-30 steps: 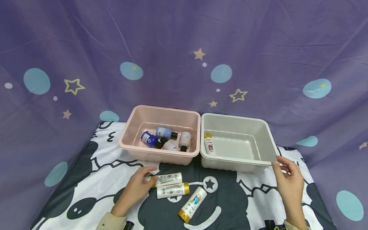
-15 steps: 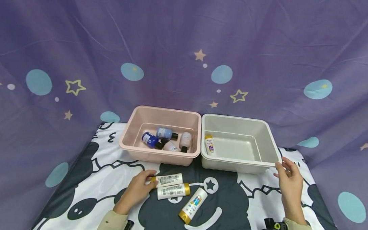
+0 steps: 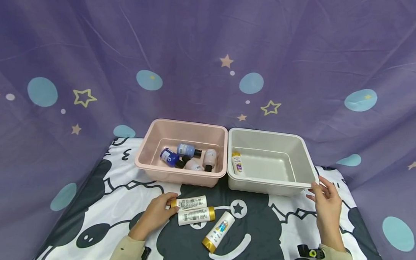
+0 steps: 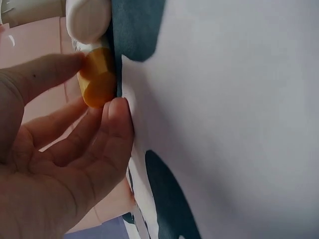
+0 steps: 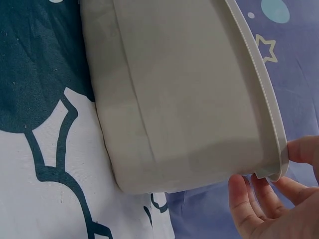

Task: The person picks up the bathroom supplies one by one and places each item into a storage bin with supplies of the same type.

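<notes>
My left hand pinches the gold cap of a white tube lying on the cloth, thumb on one side and fingers on the other. A second white tube lies against it, its gold cap turned right. Nearer the front, a third white tube with a colourful picture lies at a slant. My right hand grips the front right corner of the off-white bin; in the right wrist view the thumb presses the rim and the fingers curl beneath it.
Left of the off-white bin stands a pink bin holding several black-capped bottles, among them a dark blue bottle. A small tube leans inside the off-white bin. A purple curtain hangs behind the patterned cloth.
My left fingers have drawn in around the gold cap of the far tube. My right hand has shifted slightly right at the off-white bin's corner. The tubes and bins look unmoved.
</notes>
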`<state>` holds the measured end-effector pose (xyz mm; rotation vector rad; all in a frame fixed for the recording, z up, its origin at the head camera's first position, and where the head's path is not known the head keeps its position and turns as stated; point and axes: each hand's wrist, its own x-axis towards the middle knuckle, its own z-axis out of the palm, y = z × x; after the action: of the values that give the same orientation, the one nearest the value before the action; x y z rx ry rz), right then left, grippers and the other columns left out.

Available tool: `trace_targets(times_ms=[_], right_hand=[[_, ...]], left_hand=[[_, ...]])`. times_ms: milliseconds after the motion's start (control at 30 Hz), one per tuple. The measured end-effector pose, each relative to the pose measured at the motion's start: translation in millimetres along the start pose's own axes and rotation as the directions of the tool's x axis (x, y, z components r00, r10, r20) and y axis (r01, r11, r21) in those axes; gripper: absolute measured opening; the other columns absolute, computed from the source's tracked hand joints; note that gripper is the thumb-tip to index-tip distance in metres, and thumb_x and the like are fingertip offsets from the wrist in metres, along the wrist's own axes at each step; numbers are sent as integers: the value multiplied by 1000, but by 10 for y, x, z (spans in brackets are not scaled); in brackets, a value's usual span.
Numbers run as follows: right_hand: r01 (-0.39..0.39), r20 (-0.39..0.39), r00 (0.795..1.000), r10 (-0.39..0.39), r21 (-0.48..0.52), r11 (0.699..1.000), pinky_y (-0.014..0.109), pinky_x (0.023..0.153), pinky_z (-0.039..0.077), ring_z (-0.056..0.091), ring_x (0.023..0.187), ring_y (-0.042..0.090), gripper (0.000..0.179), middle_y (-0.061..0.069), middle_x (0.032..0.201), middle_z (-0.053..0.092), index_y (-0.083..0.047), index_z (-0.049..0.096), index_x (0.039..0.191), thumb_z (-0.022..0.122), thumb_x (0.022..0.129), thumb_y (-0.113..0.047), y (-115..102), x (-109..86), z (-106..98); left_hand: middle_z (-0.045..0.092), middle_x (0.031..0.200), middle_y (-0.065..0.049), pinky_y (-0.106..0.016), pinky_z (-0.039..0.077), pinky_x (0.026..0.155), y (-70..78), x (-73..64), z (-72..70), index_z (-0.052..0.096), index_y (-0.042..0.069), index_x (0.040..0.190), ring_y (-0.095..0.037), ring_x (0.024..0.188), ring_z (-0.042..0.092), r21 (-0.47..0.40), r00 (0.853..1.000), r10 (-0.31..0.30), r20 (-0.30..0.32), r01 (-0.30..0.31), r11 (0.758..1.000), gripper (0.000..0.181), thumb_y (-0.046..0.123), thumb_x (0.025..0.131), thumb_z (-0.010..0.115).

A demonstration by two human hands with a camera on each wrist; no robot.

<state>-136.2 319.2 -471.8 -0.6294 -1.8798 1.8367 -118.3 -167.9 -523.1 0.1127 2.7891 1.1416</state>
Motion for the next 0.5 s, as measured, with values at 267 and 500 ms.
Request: trace_targets(times_ms=[267, 500], right_hand=[[-24, -7, 1000, 24, -3, 1000, 18, 63, 59, 65, 81, 8, 42, -2, 96, 66, -3, 56, 139, 65, 99, -12, -8, -6, 0], [-26, 5, 1000, 26, 25, 999, 19, 63, 59, 66, 78, 6, 42, -2, 95, 67, 0, 54, 138, 65, 98, -9, -12, 2, -2]], left_hand=[[66, 100, -5, -36, 55, 79, 23, 5, -15, 68, 1, 122, -15, 90, 61, -69, 999, 45, 1, -45, 997, 46, 1, 78, 83], [72, 106, -9, -28, 60, 73, -24, -5, -3, 67, 0, 123, -17, 88, 70, -274, 999, -37, 18, 41, 961, 45, 5, 81, 83]])
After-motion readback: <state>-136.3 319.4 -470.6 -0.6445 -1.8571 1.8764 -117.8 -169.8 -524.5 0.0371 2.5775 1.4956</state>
